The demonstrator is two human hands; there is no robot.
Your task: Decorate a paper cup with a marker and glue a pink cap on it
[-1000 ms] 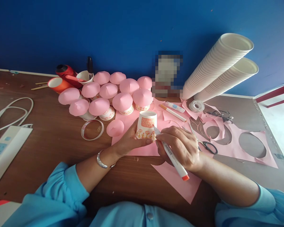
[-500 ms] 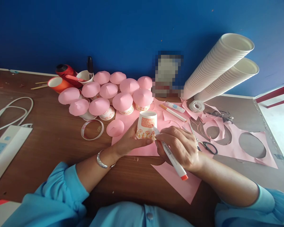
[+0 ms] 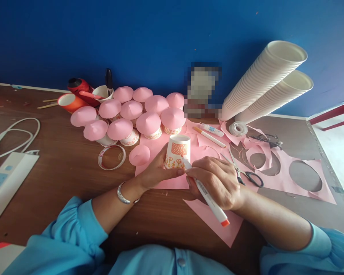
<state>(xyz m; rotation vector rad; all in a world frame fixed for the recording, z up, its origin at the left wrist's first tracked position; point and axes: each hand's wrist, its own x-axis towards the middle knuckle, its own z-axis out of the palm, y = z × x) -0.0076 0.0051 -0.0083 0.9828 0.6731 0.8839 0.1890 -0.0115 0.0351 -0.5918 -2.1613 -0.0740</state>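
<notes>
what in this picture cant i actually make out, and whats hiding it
All in the head view:
Decorated cup: its far side, facing away.
Left hand: how far it wraps the cup, hidden behind that cup.
Marker in the right hand: lettering too small to read.
Pixelated object: details lost to blocky blur.
Power strip: partly cut off by the left edge.
Covered cups: tops hidden by pink cones.
</notes>
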